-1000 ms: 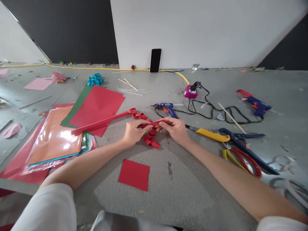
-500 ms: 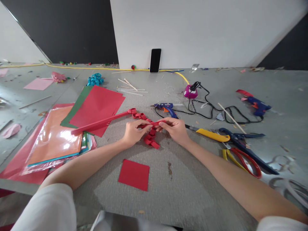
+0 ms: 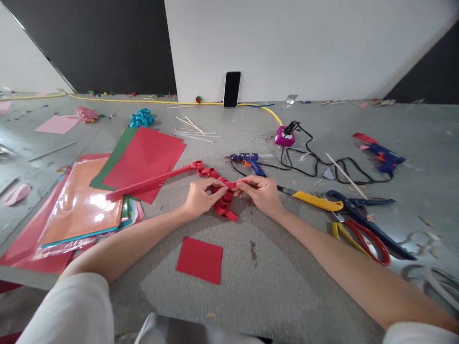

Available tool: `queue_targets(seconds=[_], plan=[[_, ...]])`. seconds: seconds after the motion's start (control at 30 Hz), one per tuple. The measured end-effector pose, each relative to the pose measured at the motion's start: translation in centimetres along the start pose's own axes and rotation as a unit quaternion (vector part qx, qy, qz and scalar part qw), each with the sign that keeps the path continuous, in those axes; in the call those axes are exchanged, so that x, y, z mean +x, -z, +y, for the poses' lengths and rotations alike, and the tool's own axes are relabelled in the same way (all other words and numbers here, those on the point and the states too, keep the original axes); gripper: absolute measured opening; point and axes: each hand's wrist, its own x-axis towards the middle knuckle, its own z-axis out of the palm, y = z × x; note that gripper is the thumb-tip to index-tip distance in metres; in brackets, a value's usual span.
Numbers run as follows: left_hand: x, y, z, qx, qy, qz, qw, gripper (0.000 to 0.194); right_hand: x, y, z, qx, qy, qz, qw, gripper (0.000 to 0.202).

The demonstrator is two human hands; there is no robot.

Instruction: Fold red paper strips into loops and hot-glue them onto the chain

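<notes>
My left hand [image 3: 203, 197] and my right hand [image 3: 258, 193] pinch a narrow red paper strip [image 3: 233, 185] between them, one at each end. Just beneath it on the table lies a folded, looped red paper chain [image 3: 224, 209], partly covered by my fingers. From the chain's far end, a long flat red strip [image 3: 154, 180] runs left across the sheets of red paper [image 3: 147, 153]. Nearer to me rests a small red paper rectangle [image 3: 200, 260]. Beyond my right hand is a blue glue gun [image 3: 249, 160].
To the left, a plastic packet of coloured paper [image 3: 86, 196] sits near a blue paper bundle [image 3: 142, 118]. On the right lie a yellow-handled saw [image 3: 317, 201], scissors [image 3: 369, 242], dark blue pruners [image 3: 362, 215] and another glue gun [image 3: 385, 157] with its cord. A phone [image 3: 232, 89] leans on the wall.
Almost nothing differs. Both hands keep their pinch on the red strip, with only a very slight shift of the fingers.
</notes>
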Motion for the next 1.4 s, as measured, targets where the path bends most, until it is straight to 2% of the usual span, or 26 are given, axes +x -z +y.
queue_targets(seconds=[0.27, 0.53, 0.77, 0.97, 1.2, 1.4], plan=[[0.0, 0.06, -0.24, 0.023, -0.071, -0.028, 0.997, 0.012, -0.59, 0.11, 0.23, -0.045, 0.014, -0.02, 0.999, 0.029], [-0.06, 0.09, -0.38, 0.032, -0.074, -0.031, 0.996, 0.012, -0.65, -0.02, -0.2, -0.052, 0.012, -0.03, 0.998, 0.029], [-0.08, 0.12, -0.32, 0.037, -0.103, -0.043, 0.993, 0.015, -0.81, 0.01, -0.56, -0.049, 0.001, -0.091, 0.995, 0.024], [-0.15, 0.02, -0.47, 0.028, -0.129, -0.051, 0.99, 0.017, -0.89, 0.12, -0.22, -0.1, 0.047, -0.078, 0.991, 0.02], [-0.02, -0.01, -0.58, 0.015, -0.103, -0.067, 0.992, 0.016, -1.0, 0.22, 0.1, -0.116, 0.048, -0.075, 0.989, 0.022], [0.07, 0.03, -0.38, 0.023, -0.052, -0.048, 0.997, 0.017, -0.72, 0.12, -0.07, -0.09, 0.034, -0.004, 0.995, 0.027]])
